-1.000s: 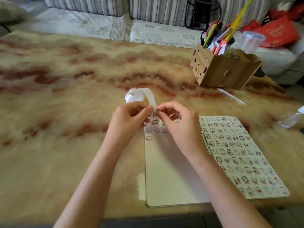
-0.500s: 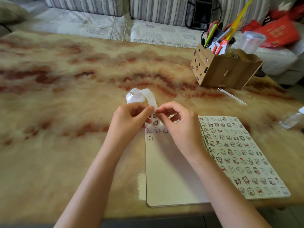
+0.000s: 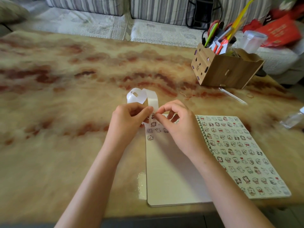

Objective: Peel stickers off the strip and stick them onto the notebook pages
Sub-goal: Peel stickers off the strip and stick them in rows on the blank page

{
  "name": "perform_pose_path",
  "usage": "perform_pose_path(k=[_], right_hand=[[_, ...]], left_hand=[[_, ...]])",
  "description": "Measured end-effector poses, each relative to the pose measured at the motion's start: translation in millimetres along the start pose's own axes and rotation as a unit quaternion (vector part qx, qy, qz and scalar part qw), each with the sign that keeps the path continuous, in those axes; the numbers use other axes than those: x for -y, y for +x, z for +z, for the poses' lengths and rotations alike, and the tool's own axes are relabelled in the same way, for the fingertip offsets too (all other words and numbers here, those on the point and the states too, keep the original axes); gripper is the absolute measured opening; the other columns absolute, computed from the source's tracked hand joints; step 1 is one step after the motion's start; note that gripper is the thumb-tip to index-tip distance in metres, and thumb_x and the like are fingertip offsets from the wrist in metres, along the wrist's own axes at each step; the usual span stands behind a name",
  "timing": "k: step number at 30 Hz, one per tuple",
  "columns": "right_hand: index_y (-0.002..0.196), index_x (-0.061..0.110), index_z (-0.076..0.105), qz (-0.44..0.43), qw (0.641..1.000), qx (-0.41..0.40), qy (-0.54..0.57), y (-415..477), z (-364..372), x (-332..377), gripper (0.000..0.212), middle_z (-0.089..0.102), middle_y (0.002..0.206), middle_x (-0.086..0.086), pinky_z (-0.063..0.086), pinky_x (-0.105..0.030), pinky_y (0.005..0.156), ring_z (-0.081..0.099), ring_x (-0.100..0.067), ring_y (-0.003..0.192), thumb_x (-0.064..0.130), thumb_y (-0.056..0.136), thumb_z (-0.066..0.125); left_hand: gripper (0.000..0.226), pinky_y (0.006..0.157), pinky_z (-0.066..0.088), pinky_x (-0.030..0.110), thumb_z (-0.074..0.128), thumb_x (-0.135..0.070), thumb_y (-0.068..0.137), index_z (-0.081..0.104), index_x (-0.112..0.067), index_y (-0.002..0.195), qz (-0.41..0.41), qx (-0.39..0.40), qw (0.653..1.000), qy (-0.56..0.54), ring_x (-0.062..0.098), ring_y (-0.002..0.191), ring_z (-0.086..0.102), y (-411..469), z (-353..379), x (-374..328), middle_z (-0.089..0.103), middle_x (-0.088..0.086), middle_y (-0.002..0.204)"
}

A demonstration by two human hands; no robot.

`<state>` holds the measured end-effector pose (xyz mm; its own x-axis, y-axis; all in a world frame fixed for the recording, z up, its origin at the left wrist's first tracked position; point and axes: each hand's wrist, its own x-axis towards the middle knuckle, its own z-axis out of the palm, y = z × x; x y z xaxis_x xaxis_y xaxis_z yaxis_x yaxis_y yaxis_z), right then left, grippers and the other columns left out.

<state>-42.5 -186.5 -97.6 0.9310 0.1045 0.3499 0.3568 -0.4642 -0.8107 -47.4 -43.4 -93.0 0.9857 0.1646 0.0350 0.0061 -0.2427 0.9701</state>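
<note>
Found the left hand (image 3: 130, 122) and the right hand (image 3: 179, 129) meeting just above the top left corner of the open notebook (image 3: 164, 204), lying flat on the counter (image 3: 65, 99) near its front edge. Noted the left grip closed, thumb to forefinger, on the white strip (image 3: 153, 101), with the free end curling up and back in a loop beyond the knuckles. Noted the right grip pinched tight, thumb and forefinger tips together on a small sticker (image 3: 153, 116) at the strip's lower part, remaining fingers loosely curled above the page. Cannot tell whether that sticker has lifted from the backing, the edge being covered by fingertips. Recorded a few placed stickers (image 3: 150, 137) at the top of the left page (image 3: 171, 175), partly hidden behind the right hand, the rest of that page bare. Recorded the right page (image 3: 238, 153) filled with rows of them, past the spiral binding (image 3: 207, 142). Logged, well apart at the far right, a wooden box (image 3: 227, 69) holding pens (image 3: 210, 36), a clear stick (image 3: 233, 96) lying just in front of it, a rubber band (image 3: 250, 95) and a clear bottle (image 3: 293, 120) at the right edge. Striped sofa (image 3: 92, 4) beyond the counter's far side.
</note>
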Motion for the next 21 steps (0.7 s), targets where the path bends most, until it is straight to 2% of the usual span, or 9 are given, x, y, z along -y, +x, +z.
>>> perform_pose_path(k=[3, 5, 9, 13, 17, 21], right_hand=[[0.082, 0.017, 0.065, -0.014, 1.0, 0.007, 0.0, -0.7, -1.1, 3.3, 0.006, 0.059, 0.088, 0.008, 0.04, -0.017, 0.066, 0.051, -0.009, 0.074, 0.014, 0.084, 0.069], [0.082, 0.014, 0.067, 0.001, 0.999, 0.011, 0.039, -0.3, -4.9, 6.7, 0.004, 0.062, 0.084, 0.008, 0.041, -0.017, 0.065, 0.053, -0.007, 0.071, 0.013, 0.085, 0.069], [0.08, 0.015, 0.068, 0.092, 0.989, 0.065, 0.1, 2.4, -19.1, 7.8, 0.005, 0.066, 0.072, 0.006, 0.04, -0.014, 0.055, 0.054, -0.004, 0.062, 0.012, 0.084, 0.069], [0.075, 0.016, 0.071, 0.208, 0.964, 0.153, 0.063, 0.5, -24.3, 0.1, 0.006, 0.071, 0.076, -0.01, 0.036, -0.015, 0.047, 0.056, -0.011, 0.058, 0.012, 0.08, 0.073], [0.072, 0.017, 0.07, 0.245, 0.954, 0.172, 0.02, -1.2, -22.3, -3.9, 0.009, 0.066, 0.055, 0.006, 0.038, -0.017, 0.049, 0.054, -0.01, 0.052, 0.011, 0.08, 0.073], [0.072, 0.013, 0.073, 0.249, 0.954, 0.166, 0.01, -0.5, -20.2, -5.2, 0.005, 0.073, 0.073, -0.01, 0.038, -0.028, 0.063, 0.052, -0.014, 0.058, 0.014, 0.076, 0.076]], left_hand=[[0.018, 0.052, 0.04, 0.004, 0.064, -0.025, 0.088, 0.073, -0.013, 0.079, -0.002, -0.015, 1.0, 0.005, -0.001, 0.058, 0.063, 0.5, -1.3, 1.0, 0.072, -0.002, 0.069], [0.018, 0.051, 0.04, 0.006, 0.064, -0.026, 0.088, 0.073, -0.014, 0.078, -0.001, -0.023, 1.0, 0.009, 0.002, 0.06, 0.063, 1.3, -2.1, 2.2, 0.072, -0.002, 0.069], [0.017, 0.048, 0.04, 0.007, 0.063, -0.024, 0.088, 0.072, -0.015, 0.076, -0.003, -0.035, 0.999, 0.014, 0.0, 0.057, 0.061, 3.1, -3.2, 4.3, 0.071, -0.004, 0.068], [0.018, 0.052, 0.044, 0.009, 0.063, -0.025, 0.088, 0.072, -0.016, 0.076, 0.0, -0.036, 0.999, 0.02, 0.003, 0.061, 0.063, 3.7, -3.4, 5.9, 0.071, -0.006, 0.067], [0.017, 0.051, 0.043, 0.008, 0.063, -0.025, 0.088, 0.071, -0.017, 0.075, 0.003, -0.039, 0.999, 0.027, -0.002, 0.056, 0.06, 4.6, -2.9, 5.8, 0.07, -0.007, 0.066], [0.017, 0.065, 0.053, 0.022, 0.062, -0.025, 0.088, 0.071, -0.019, 0.075, 0.001, -0.037, 0.999, 0.03, 0.002, 0.062, 0.064, 4.4, -3.1, 5.9, 0.071, -0.006, 0.067]])
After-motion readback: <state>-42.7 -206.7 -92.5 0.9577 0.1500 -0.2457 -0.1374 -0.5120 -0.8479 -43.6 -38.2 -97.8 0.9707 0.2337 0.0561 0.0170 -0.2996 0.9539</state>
